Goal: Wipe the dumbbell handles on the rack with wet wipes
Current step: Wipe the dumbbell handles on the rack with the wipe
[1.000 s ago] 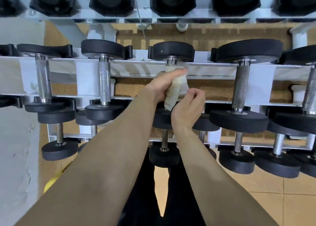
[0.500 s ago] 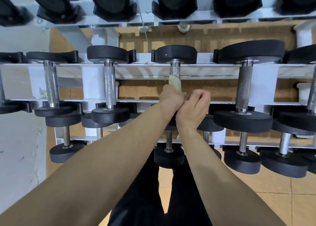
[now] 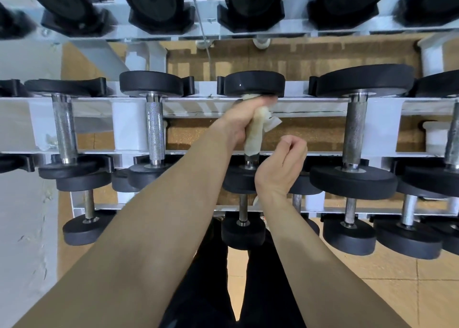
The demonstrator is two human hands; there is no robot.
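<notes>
The left hand (image 3: pixel 238 119) now sits at the far end of the handle (image 3: pixel 251 160), its knuckles right up against the far weight of the dumbbell (image 3: pixel 253 84). Half a second ago it was down at the near end, so it has run the wet wipe (image 3: pixel 255 134) along the full length of the bar. Its fingers are clamped round the wipe, which is wrapped round the handle. Most of the wipe trails below the grip towards the person, and a loose flap sticks out just to the right of the fist. Below the wipe a short stretch of bare metal shows before the near weight.

The right hand (image 3: pixel 280 163) has come off. A moment ago it was pressed against the left hand at the near end of the bar. Now it hangs just right of and below the grip, clear of wipe and handle, with its fingers loosely curled and nothing visible in them.

This suggests a full stroke up this handle is done, and the left hand alone carries the wiping. Whether the underside of the bar has been reached cannot be told.

On the rack (image 3: pixel 124 126), the bar to the left of the grip (image 3: pixel 154 129) and the one to the right (image 3: pixel 354 131) lie bare, with no wipe on them.
</notes>
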